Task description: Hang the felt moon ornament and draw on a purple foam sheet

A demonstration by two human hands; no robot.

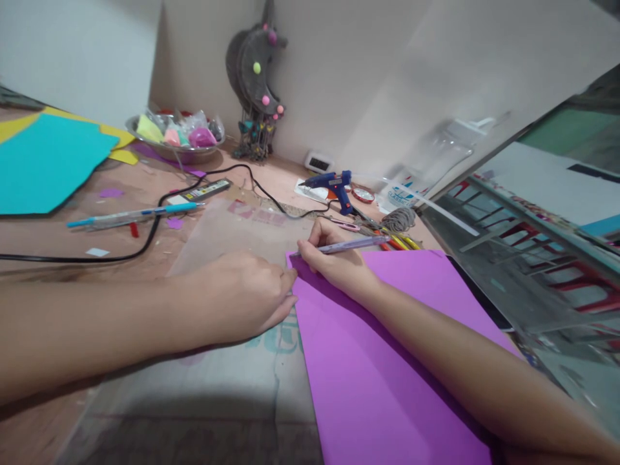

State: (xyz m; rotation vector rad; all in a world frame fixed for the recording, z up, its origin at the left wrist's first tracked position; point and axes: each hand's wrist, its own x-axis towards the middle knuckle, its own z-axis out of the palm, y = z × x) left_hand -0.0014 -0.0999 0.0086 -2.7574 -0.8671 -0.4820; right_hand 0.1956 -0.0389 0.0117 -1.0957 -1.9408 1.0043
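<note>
A large purple sheet [387, 387] lies on the worktable, its far left corner between my two hands. My left hand [237, 290] is closed, with thumb and fingertips at the left edge of the sheet; it appears to pinch that edge. My right hand [339, 255] grips a pale purple pen [353, 244], the tip down near the sheet's far left corner. Beneath both hands and the sheet, a printed translucent plastic bag [217, 387] covers part of the table.
Beyond my right hand stand a blue glue gun [339, 184], several yellow- and red-handled tools [397, 239] and grey yarn [398, 219]. A black cord [150, 236] crosses the left side, near a blue pen [135, 214]. A turquoise sheet [48, 161] and a metal bowl [177, 152] lie farther back.
</note>
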